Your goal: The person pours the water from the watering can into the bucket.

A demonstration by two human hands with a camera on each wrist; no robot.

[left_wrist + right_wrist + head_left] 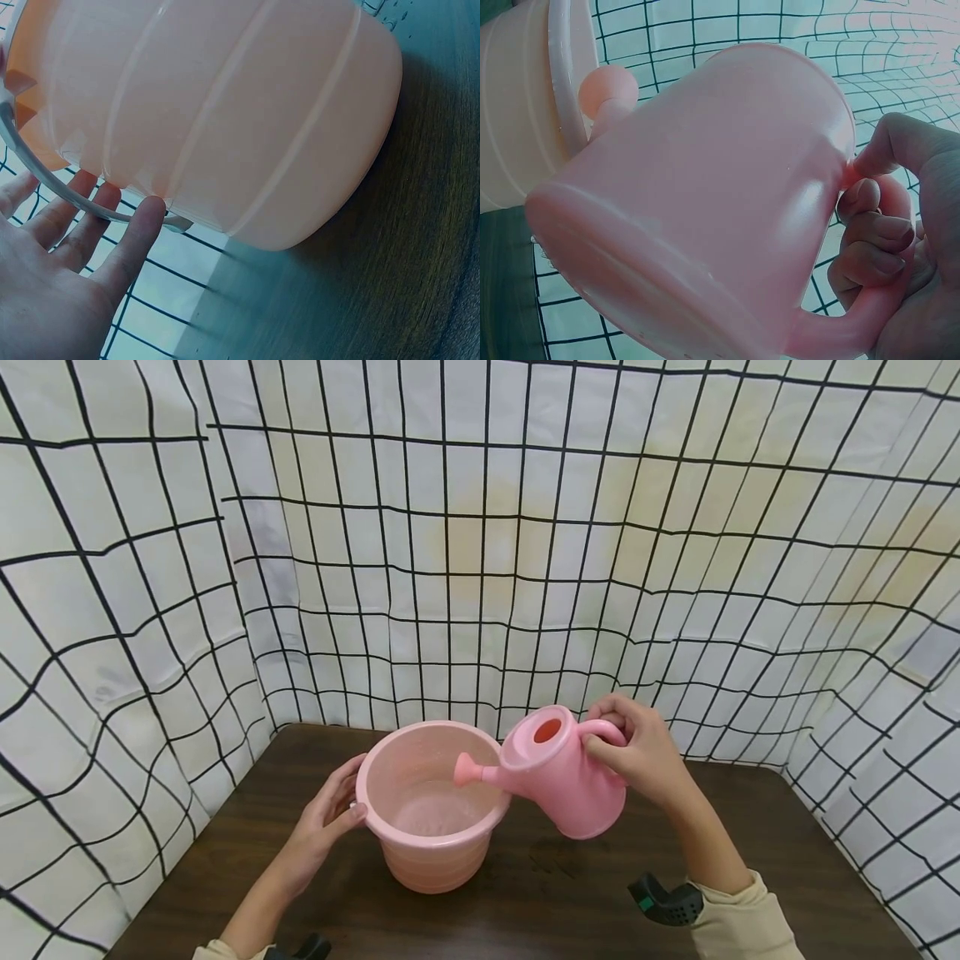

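Observation:
A pink watering can [573, 785] hangs tilted above the table, its sprinkler head [468, 770] over the mouth of a light pink bucket [435, 860]. My right hand [637, 747] grips the can's looped handle [859, 322], fingers wrapped round it. No stream from the spout is visible. The bucket stands upright on the table; I cannot tell for sure whether water lies at its bottom. On its left side my left hand [327, 806] rests against the outside by the rim, thumb and fairly straight fingers spread. A thin pale bail handle [56, 184] crosses near those fingers.
The dark wooden table [517, 910] carries the bucket, with small wet-looking marks [551, 858] on its surface right of it. White cloth walls with a black grid [480, 568] enclose the table at the back and both sides.

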